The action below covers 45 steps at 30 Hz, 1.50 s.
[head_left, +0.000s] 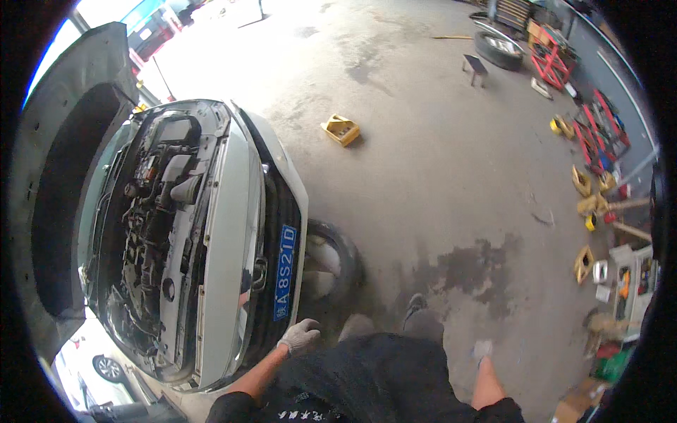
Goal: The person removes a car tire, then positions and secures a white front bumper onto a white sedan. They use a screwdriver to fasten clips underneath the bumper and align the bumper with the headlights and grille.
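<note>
My left hand point(300, 335) wears a pale work glove and hangs beside the front bumper of a white car point(236, 204). Its fingers are loosely bent and apart, with nothing seen in them. On the other side of my body, my right hand point(482, 350) is a pale blur low over the floor, its fingers too smeared to read. The car's hood point(77, 176) stands raised, baring the engine bay point(159, 218). A blue licence plate point(284, 271) is on the bumper near my left hand. Against the front of the car lies a tire point(345, 257).
A yellow container point(341, 130) sits on the concrete floor ahead. Dark wet stains point(472, 275) mark the floor to the right. Along the right wall are red racks point(599, 130), a small stool point(475, 68), another tire point(499, 51) and a tool-filled tray point(631, 282).
</note>
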Each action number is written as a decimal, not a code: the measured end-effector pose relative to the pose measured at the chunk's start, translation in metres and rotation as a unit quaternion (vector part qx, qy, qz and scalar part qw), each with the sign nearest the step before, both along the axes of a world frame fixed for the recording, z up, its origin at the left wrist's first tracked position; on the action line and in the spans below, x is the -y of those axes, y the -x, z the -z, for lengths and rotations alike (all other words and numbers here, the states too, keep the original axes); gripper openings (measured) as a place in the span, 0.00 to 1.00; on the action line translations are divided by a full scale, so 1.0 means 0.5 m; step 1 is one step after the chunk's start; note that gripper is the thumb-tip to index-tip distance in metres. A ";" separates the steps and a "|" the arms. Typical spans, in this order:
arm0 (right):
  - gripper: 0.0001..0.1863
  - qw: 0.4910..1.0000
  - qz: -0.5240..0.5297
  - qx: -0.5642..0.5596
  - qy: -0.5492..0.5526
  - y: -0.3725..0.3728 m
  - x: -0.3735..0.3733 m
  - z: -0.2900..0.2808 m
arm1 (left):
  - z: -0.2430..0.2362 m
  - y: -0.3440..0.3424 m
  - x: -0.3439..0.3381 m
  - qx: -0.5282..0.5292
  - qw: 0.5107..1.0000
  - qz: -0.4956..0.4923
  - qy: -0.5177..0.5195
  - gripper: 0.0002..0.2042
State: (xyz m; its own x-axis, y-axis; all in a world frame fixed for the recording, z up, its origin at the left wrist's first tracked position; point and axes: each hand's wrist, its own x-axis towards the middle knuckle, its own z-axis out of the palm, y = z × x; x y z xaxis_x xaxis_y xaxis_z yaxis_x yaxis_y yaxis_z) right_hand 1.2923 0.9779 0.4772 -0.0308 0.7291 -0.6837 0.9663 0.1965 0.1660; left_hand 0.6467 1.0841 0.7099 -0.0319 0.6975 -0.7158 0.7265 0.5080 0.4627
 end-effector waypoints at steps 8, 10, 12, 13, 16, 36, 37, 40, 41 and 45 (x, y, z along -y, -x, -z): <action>0.18 0.872 0.076 -0.483 0.006 0.521 -1.029 -0.532 | -0.217 -0.131 -0.404 0.101 0.983 -0.135 -0.065 0.28; 0.16 0.837 -0.017 -0.537 0.103 0.705 -1.122 -0.603 | -0.264 -0.148 -0.548 0.115 0.976 -0.168 -0.076 0.27; 0.16 0.791 -0.099 -0.578 0.173 0.854 -1.184 -0.655 | -0.259 -0.123 -0.682 0.126 0.967 -0.199 -0.101 0.26; 0.17 0.774 -0.157 -0.584 0.186 0.912 -1.221 -0.657 | -0.236 -0.094 -0.743 0.146 0.961 -0.188 -0.143 0.25; 0.21 0.755 -0.259 -0.565 0.209 1.036 -1.379 -0.668 | -0.228 0.017 -0.909 0.104 0.969 -0.145 -0.170 0.20; 0.22 0.722 0.079 -0.587 0.359 2.062 -2.575 -0.224 | -0.154 1.213 -1.906 -0.447 0.695 -0.479 -0.298 0.14; 0.23 0.740 0.060 -0.582 0.331 2.137 -2.605 -0.191 | -0.150 1.273 -1.940 -0.478 0.691 -0.470 -0.270 0.15; 0.23 0.779 0.017 -0.562 0.277 2.306 -2.644 -0.121 | -0.117 1.355 -2.019 -0.533 0.644 -0.482 -0.262 0.15; 0.23 0.782 0.008 -0.560 0.274 2.365 -2.661 -0.117 | -0.106 1.362 -2.041 -0.554 0.638 -0.476 -0.244 0.14; 0.23 0.745 -0.007 -0.577 0.335 2.517 -2.680 -0.036 | -0.079 1.385 -2.078 -0.577 0.616 -0.485 -0.228 0.11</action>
